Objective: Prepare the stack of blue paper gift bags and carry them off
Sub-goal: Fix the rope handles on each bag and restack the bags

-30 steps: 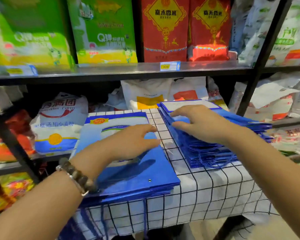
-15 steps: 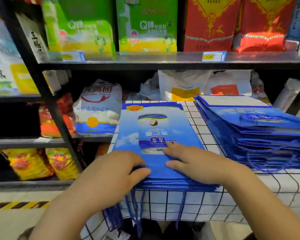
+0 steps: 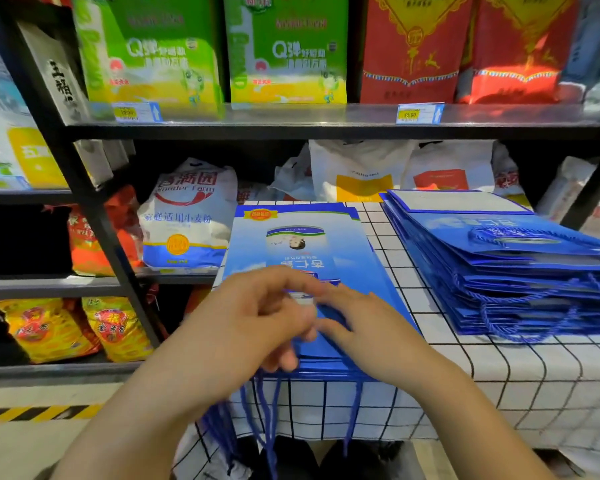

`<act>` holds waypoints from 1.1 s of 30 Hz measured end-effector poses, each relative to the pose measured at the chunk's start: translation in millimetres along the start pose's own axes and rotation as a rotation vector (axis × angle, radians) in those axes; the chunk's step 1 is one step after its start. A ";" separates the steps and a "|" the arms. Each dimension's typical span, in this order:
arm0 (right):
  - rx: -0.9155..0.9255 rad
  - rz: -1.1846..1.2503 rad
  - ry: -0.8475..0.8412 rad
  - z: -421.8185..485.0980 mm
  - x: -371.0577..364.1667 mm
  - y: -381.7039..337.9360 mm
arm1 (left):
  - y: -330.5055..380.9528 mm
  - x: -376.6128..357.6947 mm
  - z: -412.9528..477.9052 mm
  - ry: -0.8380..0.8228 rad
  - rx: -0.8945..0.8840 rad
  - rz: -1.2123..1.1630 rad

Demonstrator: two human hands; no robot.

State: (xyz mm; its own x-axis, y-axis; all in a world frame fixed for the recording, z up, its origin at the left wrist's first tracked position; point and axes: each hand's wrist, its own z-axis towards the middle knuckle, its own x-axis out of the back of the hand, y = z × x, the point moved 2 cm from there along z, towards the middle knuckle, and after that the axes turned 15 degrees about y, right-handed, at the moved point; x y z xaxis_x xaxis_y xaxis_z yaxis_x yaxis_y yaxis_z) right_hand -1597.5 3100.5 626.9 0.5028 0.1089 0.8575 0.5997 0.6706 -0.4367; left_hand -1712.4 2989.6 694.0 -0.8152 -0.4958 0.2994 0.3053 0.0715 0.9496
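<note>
A flat stack of blue paper gift bags lies on the checked tablecloth, its blue cord handles hanging over the near edge. My left hand hovers blurred over the stack's near end with its fingers curled; whether it grips anything is unclear. My right hand rests beside it on the top bag, fingers spread and fairly straight. The fingertips of both hands nearly meet. A second, taller pile of blue bags sits to the right, fanned and untidy.
A black metal shelf rack stands behind and to the left, holding green and red rice bags, flour sacks and white bags. Yellow-black floor tape marks the floor at lower left.
My left hand slid right from the stack's near left corner toward its middle and curled its fingers. My right hand stayed on the top bag, shifting slightly.
</note>
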 end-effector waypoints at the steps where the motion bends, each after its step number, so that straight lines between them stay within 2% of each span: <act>1: -0.059 0.132 0.095 -1.0 1.4 2.6 | 2.2 -3.1 1.6 0.001 0.055 -0.122; 4: -0.242 0.617 0.230 -8.6 14.7 6.5 | 4.4 -10.6 10.2 0.098 0.110 -0.286; 6: -0.221 0.808 0.164 -17.1 25.2 0.1 | 4.7 -16.7 15.7 0.105 0.179 -0.450; 11: -0.080 0.760 -0.144 -29.6 19.2 -21.5 | 6.4 -33.2 30.2 0.034 0.487 -1.048; 16: -0.126 0.703 -0.093 -30.5 21.1 -28.1 | 9.9 -40.4 38.2 0.071 0.487 -1.146; 19: -0.242 0.705 -0.051 -28.2 40.3 -25.1 | 5.4 -33.9 44.0 0.131 0.393 -0.992; 22: -0.348 0.759 0.069 -17.0 58.9 -13.3 | -1.2 -30.2 42.4 0.138 0.209 -0.540; 24: -0.428 0.850 0.119 -8.4 65.3 -3.8 | -3.9 -34.5 35.3 0.112 0.094 -0.247; 28: -0.552 0.954 0.155 2.3 63.8 13.2 | -14.4 -49.9 23.4 -0.009 -0.051 0.056; 30: -0.569 0.970 0.151 3.8 60.0 17.1 | -17.9 -58.9 20.5 -0.080 -0.142 0.296; 32: -0.583 0.991 0.153 3.2 56.4 17.5 | -17.0 -65.0 18.6 -0.080 -0.218 0.488; 33: -0.596 0.998 0.158 2.3 55.7 17.9 | -15.9 -66.4 18.6 -0.051 -0.236 0.513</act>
State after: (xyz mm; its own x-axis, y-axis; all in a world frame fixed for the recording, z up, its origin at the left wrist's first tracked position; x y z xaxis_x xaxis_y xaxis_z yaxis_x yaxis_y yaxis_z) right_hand -1560.2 3120.3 667.5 0.9616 0.2720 0.0376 0.0714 -0.1155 -0.9907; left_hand -1672.3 3037.5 660.7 -0.5542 -0.4058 0.7268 0.7655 0.0944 0.6364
